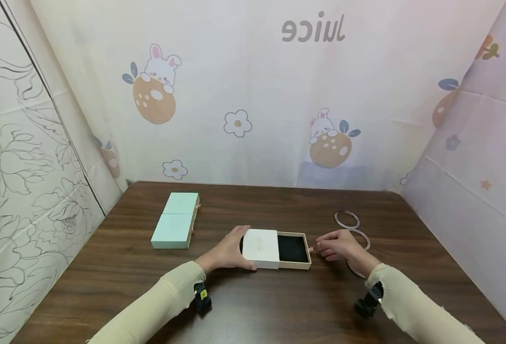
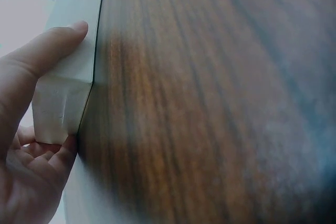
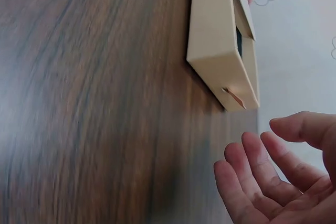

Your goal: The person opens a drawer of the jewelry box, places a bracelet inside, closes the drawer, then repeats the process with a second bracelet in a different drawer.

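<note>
A white sliding drawer box (image 1: pixel 260 246) lies on the table, its cream inner tray (image 1: pixel 308 258) pulled partway out to the right. Black padding (image 1: pixel 292 248) lines the tray. My left hand (image 1: pixel 231 251) grips the sleeve's left end, thumb on the near side and fingers at the far side. In the left wrist view the thumb presses the white sleeve (image 2: pixel 73 66). Just right of the tray, my right hand (image 1: pixel 339 246) has loosely bent fingers and holds nothing. The right wrist view shows it apart from the small ribbon tab (image 3: pixel 233 97) on the tray's end.
Two mint-green boxes (image 1: pixel 171 231) lie end to end at the left of the brown table (image 1: pixel 279 310). Thin pale rings (image 1: pixel 359 222) lie beyond and partly beneath the right hand. A printed curtain (image 1: pixel 253 86) hangs behind the table's far edge.
</note>
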Demonstrator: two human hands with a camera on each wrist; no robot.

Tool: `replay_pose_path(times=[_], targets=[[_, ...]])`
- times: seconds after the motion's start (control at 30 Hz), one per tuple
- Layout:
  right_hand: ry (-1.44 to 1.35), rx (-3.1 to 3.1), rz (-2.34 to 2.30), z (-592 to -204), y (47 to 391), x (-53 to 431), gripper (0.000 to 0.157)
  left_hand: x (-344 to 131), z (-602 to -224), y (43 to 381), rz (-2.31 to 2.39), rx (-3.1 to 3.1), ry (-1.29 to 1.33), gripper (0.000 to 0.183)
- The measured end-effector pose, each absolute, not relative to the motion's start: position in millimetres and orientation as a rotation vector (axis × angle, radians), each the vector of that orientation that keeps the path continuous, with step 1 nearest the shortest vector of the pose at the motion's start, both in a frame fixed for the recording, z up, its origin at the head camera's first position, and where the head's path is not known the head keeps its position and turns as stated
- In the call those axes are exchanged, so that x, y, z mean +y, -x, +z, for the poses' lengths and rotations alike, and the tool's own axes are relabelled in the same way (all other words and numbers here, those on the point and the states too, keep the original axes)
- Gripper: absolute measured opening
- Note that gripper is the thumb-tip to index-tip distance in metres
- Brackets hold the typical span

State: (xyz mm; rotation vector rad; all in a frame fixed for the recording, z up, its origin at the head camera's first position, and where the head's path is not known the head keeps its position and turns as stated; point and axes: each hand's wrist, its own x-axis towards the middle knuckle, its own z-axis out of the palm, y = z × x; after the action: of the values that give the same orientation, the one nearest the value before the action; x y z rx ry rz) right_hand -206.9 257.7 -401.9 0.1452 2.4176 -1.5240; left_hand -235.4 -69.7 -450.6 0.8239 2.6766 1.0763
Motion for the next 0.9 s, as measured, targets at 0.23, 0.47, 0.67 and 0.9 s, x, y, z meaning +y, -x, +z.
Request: replay_pose_path(times=[0.23,0.47,0.67,0.9], targets=[[-0.1,2.603,-1.392,-388.1,197.7,280.9,0.03,-70.4,-452.5,236.6,1.084,2.678,-0.837,0.113],[-0.023,2.885,-1.069,-382.7,191.3,318.5,0.028,-71.1,-453.6,237.6,1.098,2.678,-0.854,0.113],[0.133,3.15,-0.425,-389.6,183.2,344.9,0.021,-71.0,-453.5,237.5,1.076,2.686,-0.844,0.112],[0.272,3.221,0.086,-409.3,176.7,351.6,0.028,-70.6,-454.2,236.5,1.079,2.695,-0.852,0.113]])
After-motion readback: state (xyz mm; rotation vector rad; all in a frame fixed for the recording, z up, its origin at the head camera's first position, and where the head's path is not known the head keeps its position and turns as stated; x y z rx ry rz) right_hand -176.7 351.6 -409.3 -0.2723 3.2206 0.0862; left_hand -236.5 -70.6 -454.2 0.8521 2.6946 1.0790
